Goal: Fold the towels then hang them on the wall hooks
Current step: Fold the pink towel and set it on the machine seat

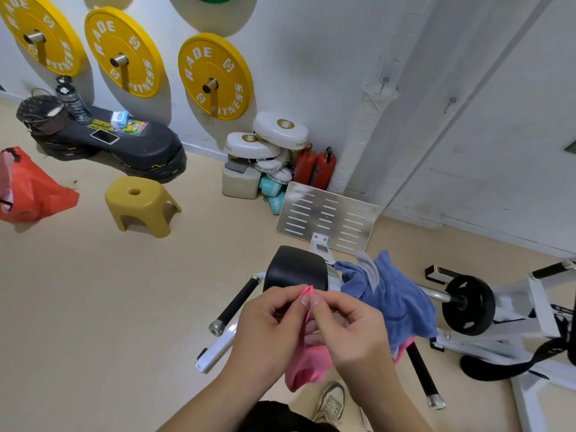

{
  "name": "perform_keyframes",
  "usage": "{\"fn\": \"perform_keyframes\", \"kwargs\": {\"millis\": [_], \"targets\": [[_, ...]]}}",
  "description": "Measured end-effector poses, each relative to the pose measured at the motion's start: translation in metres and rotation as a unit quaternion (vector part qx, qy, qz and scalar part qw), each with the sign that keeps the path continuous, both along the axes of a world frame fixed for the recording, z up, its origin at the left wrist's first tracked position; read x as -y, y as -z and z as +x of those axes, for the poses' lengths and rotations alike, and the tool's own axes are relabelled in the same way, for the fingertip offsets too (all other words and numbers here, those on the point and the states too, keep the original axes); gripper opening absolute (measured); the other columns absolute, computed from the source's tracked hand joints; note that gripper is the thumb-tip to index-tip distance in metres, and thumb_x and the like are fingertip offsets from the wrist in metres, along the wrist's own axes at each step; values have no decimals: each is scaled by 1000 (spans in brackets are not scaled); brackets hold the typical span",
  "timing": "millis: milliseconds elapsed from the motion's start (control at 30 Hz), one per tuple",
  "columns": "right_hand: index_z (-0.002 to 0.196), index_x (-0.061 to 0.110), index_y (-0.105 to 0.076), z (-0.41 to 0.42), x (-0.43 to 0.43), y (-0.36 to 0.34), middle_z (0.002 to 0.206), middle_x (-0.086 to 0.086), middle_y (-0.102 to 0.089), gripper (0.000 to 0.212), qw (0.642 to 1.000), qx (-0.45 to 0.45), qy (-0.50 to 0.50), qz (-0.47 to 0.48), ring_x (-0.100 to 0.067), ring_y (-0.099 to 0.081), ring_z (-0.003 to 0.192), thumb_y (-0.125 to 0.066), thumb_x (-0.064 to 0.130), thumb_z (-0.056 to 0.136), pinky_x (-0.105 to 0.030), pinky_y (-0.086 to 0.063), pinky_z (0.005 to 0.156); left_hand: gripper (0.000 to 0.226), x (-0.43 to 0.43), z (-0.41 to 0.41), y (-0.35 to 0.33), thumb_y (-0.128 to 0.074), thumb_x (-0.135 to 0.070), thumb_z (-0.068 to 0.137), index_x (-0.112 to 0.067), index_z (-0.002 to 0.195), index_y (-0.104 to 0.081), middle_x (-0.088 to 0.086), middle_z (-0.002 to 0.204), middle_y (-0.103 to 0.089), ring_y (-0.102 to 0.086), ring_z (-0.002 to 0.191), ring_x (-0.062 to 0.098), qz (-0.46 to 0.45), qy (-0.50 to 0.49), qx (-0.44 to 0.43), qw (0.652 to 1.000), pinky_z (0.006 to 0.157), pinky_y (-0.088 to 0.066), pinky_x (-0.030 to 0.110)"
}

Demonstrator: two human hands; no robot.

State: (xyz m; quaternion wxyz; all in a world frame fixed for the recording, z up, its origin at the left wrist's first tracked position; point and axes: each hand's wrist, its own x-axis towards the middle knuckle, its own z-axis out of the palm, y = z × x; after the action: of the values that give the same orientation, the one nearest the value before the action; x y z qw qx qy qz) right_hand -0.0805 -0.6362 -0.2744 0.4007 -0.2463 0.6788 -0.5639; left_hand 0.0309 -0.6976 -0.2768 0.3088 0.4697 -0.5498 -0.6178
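**Q:** Location of the pink towel (308,360)?

**A:** Held in mid-air, low in the centre of the view, just in front of the black pad (294,268). Upper corner raised to a point. Rest of the fabric hanging bunched below the palms.

**Q:** Grip status?

**A:** Left hand (268,325) — thumb and forefinger pinched on the upper corner. Right hand (355,328) — same pinch on the same corner, with the fingertips of both hands touching. Other fingers curled. Pink fabric possibly caught under those of the right hand as well, though hard to confirm from this angle.

**Q:** Other towels?

**A:** Blue towel (396,294) heaped over the white machine frame (480,344), just right of the pad. Grey cloth (369,269) lying on top of it. Strip of pink showing under the heap's lower edge.

**Q:** Hooks?

**A:** One wall hook (386,79) beside the wrapped pipe, upper right. Second hook (452,101) further right. Both well apart from the hands.

**Q:** Surroundings?

**A:** Slotted metal plate (327,216) standing behind the pad. Black weight disc (467,304) on a bar to the right. Yellow stool (140,204) on the floor to the left. Yellow plates (215,76) on wall pegs, upper left. Red bag (28,188) at the left edge. Two red extinguishers (314,166) against the wall.
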Motion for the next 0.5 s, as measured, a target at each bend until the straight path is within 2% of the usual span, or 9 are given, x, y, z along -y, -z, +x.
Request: {"fn": "perform_keyframes", "kwargs": {"millis": [133,233,333,400,433,500], "targets": [[96,9,-79,0,-3,1,77,-17,-78,20,1000,13,-10,-7,-32,-78,74,-64,-4,96,-41,-65,69,24,0,3,0,-67,-12,97,-29,101,-83,-10,92,-75,-70,85,2,-8,25,-10,1000,70,-52,13],[91,3,-74,-7,-4,-1,75,-18,-76,9,999,37,20,-9,-28,-76,69,-70,-5,92,-36,-65,61,30,-2,6,-2,-67,-4,94,-28,106,-82,-1,102,-73,-70,90,14,18,65,-25,997,69,-54,12],[98,8,-71,-15,-4,3,75,-17,-71,19,999,28,27,-14,-25,-71,61,-74,-7,87,-34,-61,54,36,-3,8,2,-69,0,90,-30,107,-80,-4,108,-72,-72,92,17,6,107,-24,994,77,-61,26],[107,21,-74,-20,-8,6,84,2,-69,33,995,-95,-8,-30,-14,-70,71,-78,-3,85,-30,-60,62,28,-2,9,5,-72,-6,92,-30,104,-80,-8,105,-74,-71,94,14,-29,117,-13,993,82,-60,28],[109,28,-75,-23,-11,5,93,10,-69,37,982,-179,-36,-45,-11,-71,85,-79,0,85,-26,-59,72,25,-1,8,5,-72,-8,93,-29,101,-80,-8,102,-74,-71,92,14,-45,122,-11,992,79,-57,23],[107,41,-76,-27,-16,2,107,14,-72,43,956,-267,-89,-79,-9,-68,108,-77,3,87,-17,-53,90,23,1,8,2,-69,-8,96,-27,97,-81,-8,97,-72,-68,87,14,-71,134,-9,988,71,-52,16]]}}
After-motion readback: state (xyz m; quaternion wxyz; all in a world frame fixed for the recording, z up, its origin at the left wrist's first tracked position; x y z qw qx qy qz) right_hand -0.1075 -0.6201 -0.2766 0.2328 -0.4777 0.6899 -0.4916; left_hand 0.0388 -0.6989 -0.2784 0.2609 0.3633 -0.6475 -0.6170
